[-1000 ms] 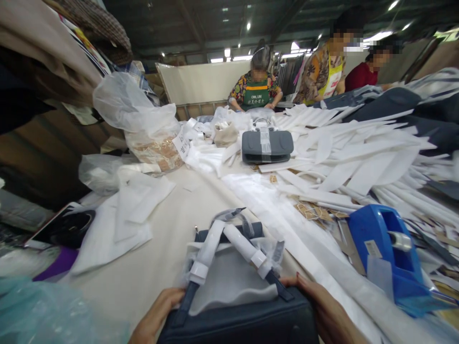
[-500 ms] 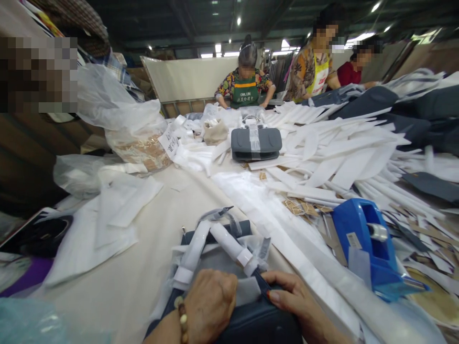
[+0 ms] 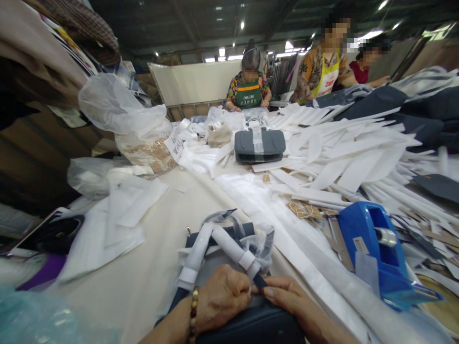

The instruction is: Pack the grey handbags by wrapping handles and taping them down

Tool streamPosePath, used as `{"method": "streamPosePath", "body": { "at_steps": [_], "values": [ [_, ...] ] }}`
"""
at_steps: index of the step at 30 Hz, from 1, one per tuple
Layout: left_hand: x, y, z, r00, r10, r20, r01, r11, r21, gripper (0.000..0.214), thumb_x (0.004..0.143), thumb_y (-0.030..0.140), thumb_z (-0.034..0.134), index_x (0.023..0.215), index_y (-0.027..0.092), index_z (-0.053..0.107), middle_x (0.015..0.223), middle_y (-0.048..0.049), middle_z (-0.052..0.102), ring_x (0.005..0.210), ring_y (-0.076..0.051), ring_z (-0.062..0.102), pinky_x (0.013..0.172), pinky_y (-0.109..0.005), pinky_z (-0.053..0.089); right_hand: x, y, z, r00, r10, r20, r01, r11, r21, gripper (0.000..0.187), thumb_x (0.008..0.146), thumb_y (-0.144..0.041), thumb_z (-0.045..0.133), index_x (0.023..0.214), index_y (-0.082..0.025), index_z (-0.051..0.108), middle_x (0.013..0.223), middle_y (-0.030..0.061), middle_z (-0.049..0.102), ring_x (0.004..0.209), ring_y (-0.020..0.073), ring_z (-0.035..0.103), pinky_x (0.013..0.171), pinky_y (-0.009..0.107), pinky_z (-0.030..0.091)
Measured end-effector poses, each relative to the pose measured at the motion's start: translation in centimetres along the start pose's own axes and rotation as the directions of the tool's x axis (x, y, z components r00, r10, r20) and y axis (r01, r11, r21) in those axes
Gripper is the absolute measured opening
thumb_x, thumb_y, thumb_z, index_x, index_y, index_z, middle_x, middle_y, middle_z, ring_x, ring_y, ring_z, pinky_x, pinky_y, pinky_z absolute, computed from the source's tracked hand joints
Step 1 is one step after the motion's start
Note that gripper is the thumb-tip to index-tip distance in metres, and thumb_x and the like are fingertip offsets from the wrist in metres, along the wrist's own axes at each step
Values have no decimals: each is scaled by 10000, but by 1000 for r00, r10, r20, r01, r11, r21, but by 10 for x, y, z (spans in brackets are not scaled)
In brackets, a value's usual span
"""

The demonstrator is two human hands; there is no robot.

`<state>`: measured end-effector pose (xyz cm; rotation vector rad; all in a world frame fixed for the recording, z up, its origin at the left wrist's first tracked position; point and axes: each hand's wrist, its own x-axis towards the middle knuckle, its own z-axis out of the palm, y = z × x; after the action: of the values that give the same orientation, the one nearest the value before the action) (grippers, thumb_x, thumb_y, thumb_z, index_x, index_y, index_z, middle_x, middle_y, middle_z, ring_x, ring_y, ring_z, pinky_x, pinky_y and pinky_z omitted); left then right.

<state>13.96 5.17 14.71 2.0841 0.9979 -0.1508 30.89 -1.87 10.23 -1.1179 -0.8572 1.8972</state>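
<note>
A dark bag (image 3: 258,326) lies at the bottom centre, nearest the viewer, on a cream table surface (image 3: 161,267). The left hand (image 3: 223,300), with a bead bracelet (image 3: 193,313) at the wrist, is curled like a fist over the bag; whether anything is clasped inside it cannot be told. The right hand (image 3: 283,294), close beside it, pinches the dark lower end of one handle between thumb and fingers. The two handles, sleeved in white wrap (image 3: 198,254), lean toward each other above the hands, with cloudy plastic film (image 3: 264,246) beside the right one.

At the lower left corner lies a pale teal plastic bag (image 3: 46,310); behind it, a purple item (image 3: 43,274) and a stack of white sheets (image 3: 91,243). To the right stands a blue tape dispenser (image 3: 353,222), near a long white strip of material (image 3: 304,263) that runs diagonally across the table.

Farther off, a grey bag (image 3: 244,143) with clear tape around its middle sits between a plastic-wrapped brown bundle (image 3: 152,155), marked by a handwritten card (image 3: 174,145), and a broad heap of white strips (image 3: 358,148). Beyond are three people: one in a green apron (image 3: 249,97), one in a yellow apron (image 3: 327,79), and one in a red top (image 3: 359,72).
</note>
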Motion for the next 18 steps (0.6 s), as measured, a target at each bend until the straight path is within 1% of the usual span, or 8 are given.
{"method": "streamPosePath", "body": {
  "at_steps": [1,3,5,6,8,11,14,18],
  "values": [
    [0,-1,1,999,31,15,-30,998,-60,321,747,169,493,490,178,299,465,66,258,451,-71,289,463,-242,179,0,1,1,1000,5,-19,-5,1000,18,385,683,-516,680,752,-138,712,596,-6,536,561,106,423,551,225,305],
    [1,-3,1,998,54,17,-51,989,-136,326,749,175,501,491,177,304,474,67,263,468,-72,301,466,-231,190,1,3,2,994,2,-112,5,998,55,410,676,-539,686,709,-131,704,579,-4,541,540,101,417,537,223,308],
    [3,-5,0,999,36,-6,-36,994,-99,337,756,180,507,493,179,296,479,69,262,474,-75,293,474,-234,188,3,5,0,973,7,-232,20,993,112,396,680,-521,694,670,-125,692,596,6,571,535,102,436,532,221,331],
    [4,-6,0,999,29,-19,-30,998,-57,341,763,186,508,496,179,298,482,70,264,473,-77,285,478,-240,183,5,7,-2,967,28,-255,13,987,158,377,674,-495,710,657,-119,685,604,12,588,531,101,450,527,219,340],
    [5,-8,-2,999,23,-43,-23,1000,14,341,776,202,516,497,178,322,478,71,267,465,-81,270,479,-248,175,10,9,-7,971,87,-223,-30,968,249,334,634,-425,760,632,-104,669,578,15,598,496,92,463,500,209,337],
    [5,-10,-3,998,14,-62,-12,999,42,305,796,233,520,508,175,438,468,65,310,464,-90,307,472,-238,196,15,12,-11,976,155,-156,-99,943,318,326,577,-370,816,585,-91,648,496,1,572,424,68,444,446,189,296],
    [6,-11,0,997,10,-74,-5,998,69,274,813,256,511,554,173,545,480,46,411,479,-102,379,472,-236,216,15,13,-9,961,149,-234,-64,940,334,340,554,-379,836,569,-98,645,489,-3,580,420,67,460,441,183,309],
    [9,-5,2,998,35,-53,-31,997,70,262,835,277,501,623,169,611,544,14,541,520,-115,466,487,-228,262,7,17,-4,927,87,-364,43,942,333,311,578,-383,829,594,-126,655,510,-13,605,451,84,499,476,192,359]
  ]
}}
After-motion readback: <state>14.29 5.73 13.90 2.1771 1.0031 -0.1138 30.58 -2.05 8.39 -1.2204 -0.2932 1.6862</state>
